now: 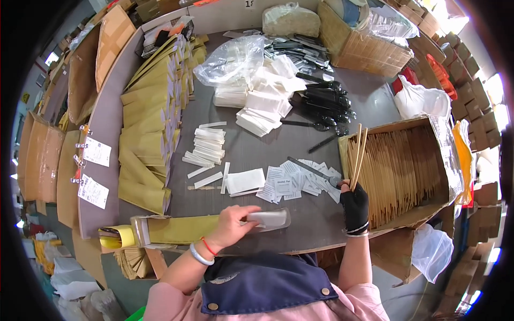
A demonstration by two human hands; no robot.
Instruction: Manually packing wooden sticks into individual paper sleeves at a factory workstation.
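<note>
My bare left hand [233,226] is closed by its fingertips on a pale, translucent flat packet [272,218] near the table's front edge. A long yellow paper sleeve [182,230] lies beside it, running leftward. My right hand [354,209], in a black fingerless glove, grips two slim wooden sticks [358,158] that point away from me. By its thumb lies a narrow dark strip [309,167], perhaps a handle; whether the hand holds it, I cannot tell. Small printed white sachets [286,182] are spread left of this hand, next to white folded packets [245,181].
A cardboard box [436,160] full of wooden sticks stands at the right. Overlapping yellow paper sleeves [142,128] line the left side. Farther back are white packets [262,109], a clear plastic bag [230,59], black spoons [326,101] and a carton [369,51].
</note>
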